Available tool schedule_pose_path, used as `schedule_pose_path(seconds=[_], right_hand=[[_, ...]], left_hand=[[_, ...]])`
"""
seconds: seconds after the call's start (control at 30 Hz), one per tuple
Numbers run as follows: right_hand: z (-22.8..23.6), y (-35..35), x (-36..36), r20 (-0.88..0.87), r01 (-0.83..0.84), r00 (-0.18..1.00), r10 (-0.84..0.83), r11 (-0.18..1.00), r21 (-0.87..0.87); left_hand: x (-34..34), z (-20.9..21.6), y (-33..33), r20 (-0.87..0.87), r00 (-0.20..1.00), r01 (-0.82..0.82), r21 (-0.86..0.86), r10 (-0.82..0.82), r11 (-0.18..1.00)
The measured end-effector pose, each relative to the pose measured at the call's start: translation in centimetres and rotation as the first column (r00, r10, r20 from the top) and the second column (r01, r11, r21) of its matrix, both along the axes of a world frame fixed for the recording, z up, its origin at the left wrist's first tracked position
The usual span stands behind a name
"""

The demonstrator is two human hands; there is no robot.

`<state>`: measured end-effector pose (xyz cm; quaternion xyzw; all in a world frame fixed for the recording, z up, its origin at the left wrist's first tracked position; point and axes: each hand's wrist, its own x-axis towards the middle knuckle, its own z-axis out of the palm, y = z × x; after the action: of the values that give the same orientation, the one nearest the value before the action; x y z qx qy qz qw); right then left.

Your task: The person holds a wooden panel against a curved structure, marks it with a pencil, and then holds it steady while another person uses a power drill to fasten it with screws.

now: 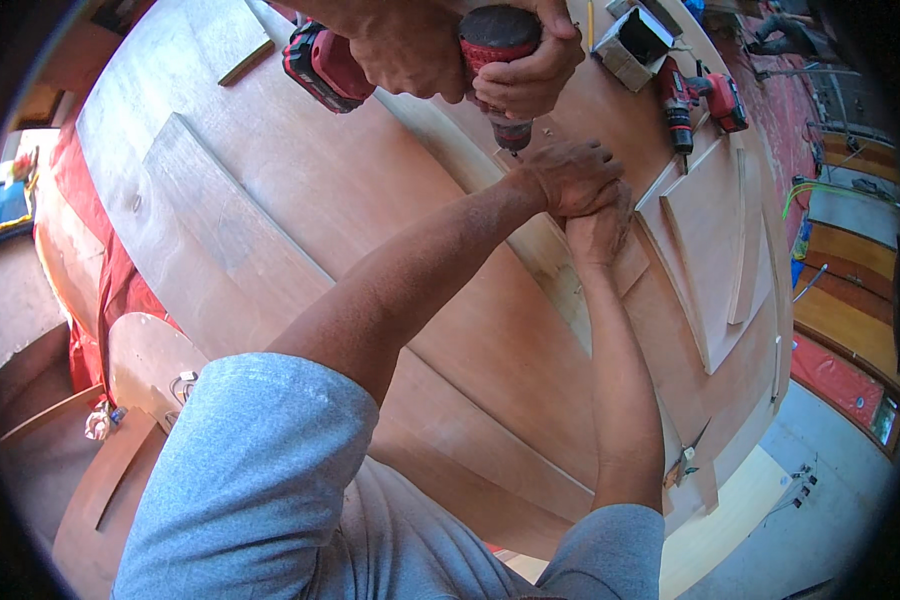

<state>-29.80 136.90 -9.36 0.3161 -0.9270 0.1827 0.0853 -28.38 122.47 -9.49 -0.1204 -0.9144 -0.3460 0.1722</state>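
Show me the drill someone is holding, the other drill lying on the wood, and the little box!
Held drill (500,45): head view, on its dark red body, between a co-worker's hands.
Lying drill (678,105): head view, on its red-and-black body.
Box (635,45): head view, on its open top.

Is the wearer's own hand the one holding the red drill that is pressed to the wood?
No: another person's hands grip the red drill, while the wearer's left hand and right hand press the wooden strip.
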Motion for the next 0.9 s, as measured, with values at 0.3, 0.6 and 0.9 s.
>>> schedule_pose_path(seconds=[0.3, 0.6, 0.9], right_hand=[[-0.3, -0.03, 0.17, 0.047, 0.105, 0.993, -0.107, 0.994, 0.031], [-0.74, 0.27, -0.26, -0.032, 0.037, 0.999, -0.036, 0.999, 0.033], [-0.83, 0.21, -0.43, -0.092, -0.001, 0.996, 0.003, 1.0, 0.014]], left_hand=[[0.07, 0.52, -0.13, 0.0, 0.999, -0.037, -0.04, 0.037, 0.999], [-0.29, -0.27, 0.01, -0.046, 0.999, -0.031, -0.036, 0.029, 0.999], [-0.25, -0.14, -0.15, -0.028, 0.999, 0.016, -0.023, -0.017, 1.0]])
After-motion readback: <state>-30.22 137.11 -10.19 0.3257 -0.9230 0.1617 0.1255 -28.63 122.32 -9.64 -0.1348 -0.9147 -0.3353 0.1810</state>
